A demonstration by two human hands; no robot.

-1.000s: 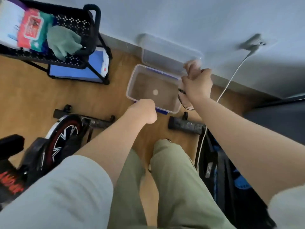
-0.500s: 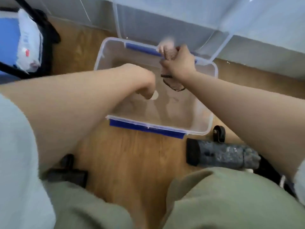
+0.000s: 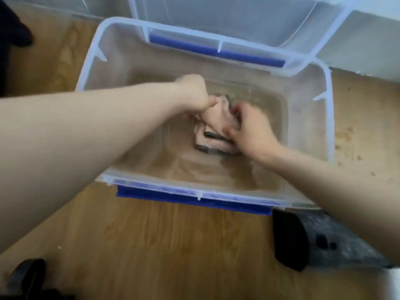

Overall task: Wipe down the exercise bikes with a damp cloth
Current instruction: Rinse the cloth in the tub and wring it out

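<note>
A clear plastic tub [image 3: 307,68] with blue latches stands on the wooden floor, holding shallow water. Inside it lies a pale pinkish cloth with dark trim [image 3: 213,126], bunched up and partly in the water. My left hand [image 3: 193,94] grips the cloth's upper left part with closed fingers. My right hand [image 3: 251,128] clutches its right side, fingers curled into the fabric. Both forearms reach over the tub's near rim. No bike frame shows apart from a foot bar.
The tub's clear lid [image 3: 227,16] leans open against the wall behind. A black and grey bike foot bar [image 3: 313,241] lies on the floor at the lower right. A dark bike part [image 3: 26,276] sits at the lower left. Light specks mark the floor right of the tub.
The camera has come much closer to the tub. Both hands have dropped from above the rim into the water and now hold the cloth together.
</note>
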